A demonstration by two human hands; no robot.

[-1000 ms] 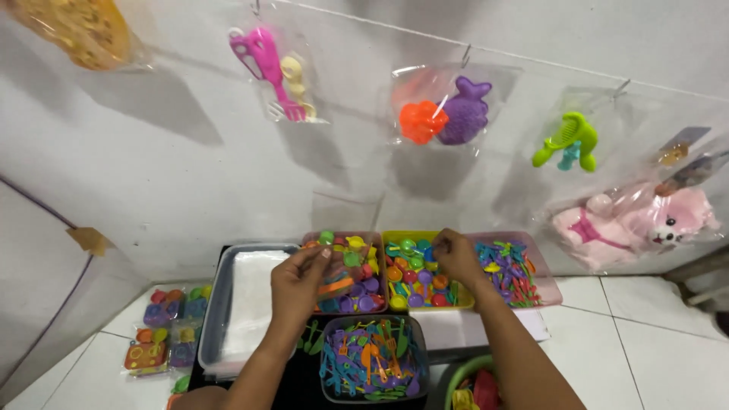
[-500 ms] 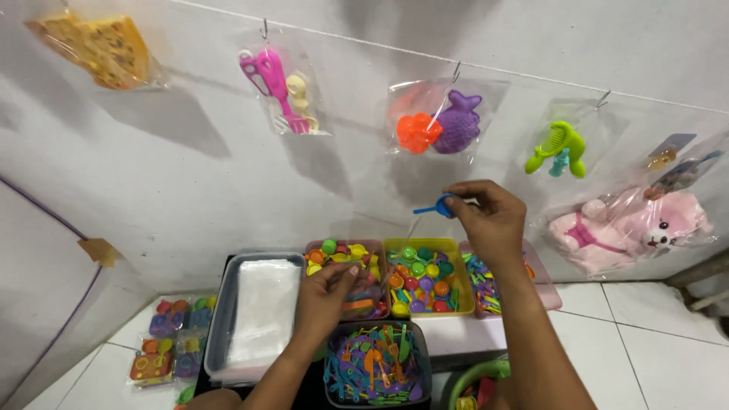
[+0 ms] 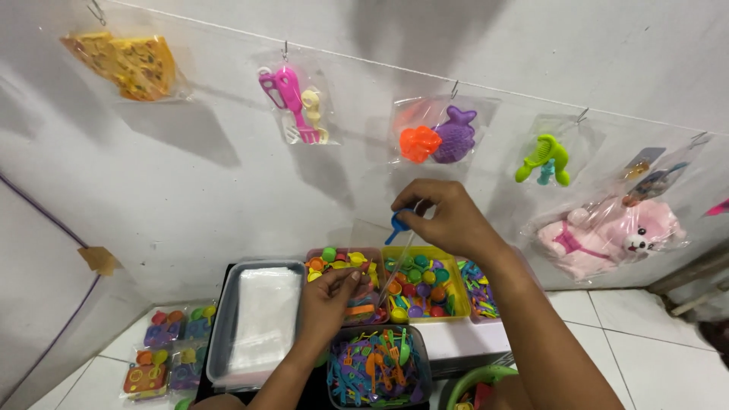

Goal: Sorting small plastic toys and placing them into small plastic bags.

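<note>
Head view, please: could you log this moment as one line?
right hand: holds blue scoop | left hand: over pink tray

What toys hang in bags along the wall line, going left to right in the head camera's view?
Yellow-orange toy → pink fork set → orange and purple moulds → green comb toy → pink plush dog.

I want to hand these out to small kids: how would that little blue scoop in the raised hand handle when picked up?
The blue scoop is probably very light: the right hand pinches it with fingertips alone. It looks like thin moulded plastic, so likely stiff but easy to snap. Its smooth, small shape may slip from a loose grip.
</note>
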